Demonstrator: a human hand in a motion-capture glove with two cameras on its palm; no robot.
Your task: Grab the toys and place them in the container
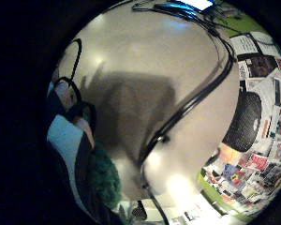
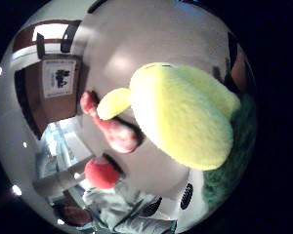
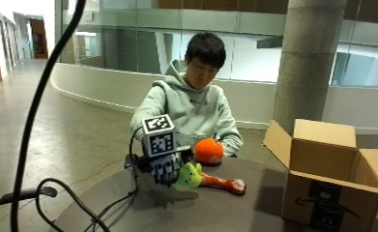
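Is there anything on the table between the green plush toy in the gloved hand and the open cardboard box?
Yes. The right hand holds the green plush toy above the table. Toward the cardboard box lie an orange-red long toy and an orange ball; both sit low, so a lifted carry likely clears them.

- Setting: public building atrium or lobby.
- Round concrete column (image 3: 311, 63) at 1 o'clock.
- Glass wall panels (image 3: 137, 43) from 11 to 2 o'clock.
- Curved white low wall (image 3: 92, 87), polished floor (image 3: 66, 140), corridor at 10 o'clock.
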